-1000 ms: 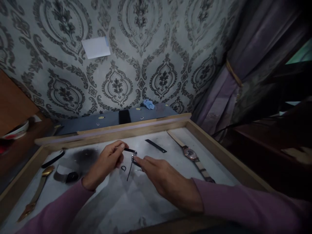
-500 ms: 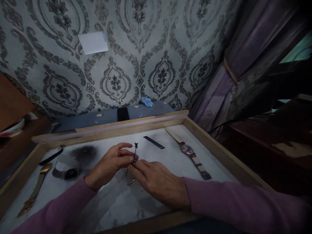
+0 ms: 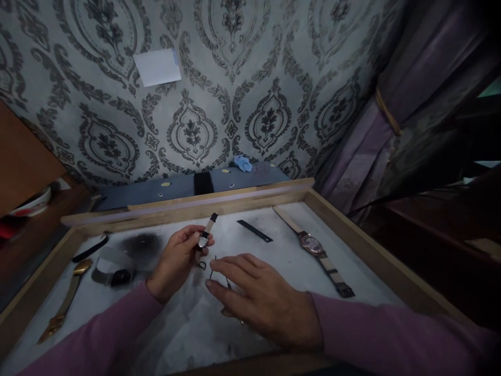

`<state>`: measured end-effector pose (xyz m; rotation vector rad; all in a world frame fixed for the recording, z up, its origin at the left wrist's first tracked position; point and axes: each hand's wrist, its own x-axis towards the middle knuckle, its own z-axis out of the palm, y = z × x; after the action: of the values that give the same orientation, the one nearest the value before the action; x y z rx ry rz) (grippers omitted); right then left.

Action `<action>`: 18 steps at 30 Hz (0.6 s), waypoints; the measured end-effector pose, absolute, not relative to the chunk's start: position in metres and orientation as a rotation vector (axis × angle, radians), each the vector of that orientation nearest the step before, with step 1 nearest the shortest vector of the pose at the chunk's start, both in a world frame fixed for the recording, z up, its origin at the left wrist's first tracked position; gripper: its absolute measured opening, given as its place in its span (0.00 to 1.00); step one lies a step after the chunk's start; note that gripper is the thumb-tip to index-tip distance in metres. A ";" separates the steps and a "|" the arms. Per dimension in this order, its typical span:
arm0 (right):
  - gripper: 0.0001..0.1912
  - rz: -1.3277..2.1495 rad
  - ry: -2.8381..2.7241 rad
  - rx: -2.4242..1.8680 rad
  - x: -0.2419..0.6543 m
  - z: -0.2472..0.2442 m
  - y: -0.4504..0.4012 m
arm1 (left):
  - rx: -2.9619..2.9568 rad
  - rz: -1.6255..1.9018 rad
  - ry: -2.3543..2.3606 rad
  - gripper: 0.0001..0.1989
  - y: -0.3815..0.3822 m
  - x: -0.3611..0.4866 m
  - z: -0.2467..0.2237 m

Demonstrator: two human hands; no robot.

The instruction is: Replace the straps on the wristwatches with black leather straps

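Note:
My left hand (image 3: 172, 261) is closed on a small wristwatch (image 3: 203, 242) with a silver case. Its strap (image 3: 210, 224), light inside with a dark end, sticks up past the fingers, and a dark curled end hangs below them. Just right of it, my right hand (image 3: 262, 297) has its thumb and forefinger about a thin dark strip-like piece (image 3: 212, 267), whose exact kind I cannot make out. Another thin dark piece shows between the fingers, and a small shiny tip (image 3: 241, 321) peeks out under the hand.
Both hands are over a white-bottomed wooden tray (image 3: 219, 201). A brown-strapped watch (image 3: 312, 243) and a flat black strip (image 3: 254, 230) lie right. On the left are a gold watch (image 3: 82, 267), a mesh-band watch (image 3: 120, 277) and a black band (image 3: 91, 247). Behind lies a dark phone (image 3: 203, 183).
The watch in my left hand has turned so its case faces me. My right hand has drawn away from it toward the lower right, and its fingers have spread. The view has shifted slightly.

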<state>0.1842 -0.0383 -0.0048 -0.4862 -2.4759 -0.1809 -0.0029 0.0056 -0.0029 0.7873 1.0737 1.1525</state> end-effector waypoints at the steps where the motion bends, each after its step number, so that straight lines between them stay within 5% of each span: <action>1: 0.13 -0.126 -2.449 -0.504 0.185 -0.005 -0.039 | 0.777 1.157 1.083 0.06 0.008 -0.005 -0.003; 10: 0.17 1.362 -1.798 -0.919 0.186 -0.006 -0.016 | 0.856 1.113 0.989 0.10 0.007 -0.005 0.003; 18: 0.19 1.761 -1.266 -0.860 0.182 -0.015 0.000 | 1.121 0.936 0.792 0.11 -0.014 0.007 0.004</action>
<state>0.1816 0.0003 -0.0153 -0.8596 -1.2655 1.7614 0.0072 -0.0138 0.0036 1.1208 0.7921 0.9362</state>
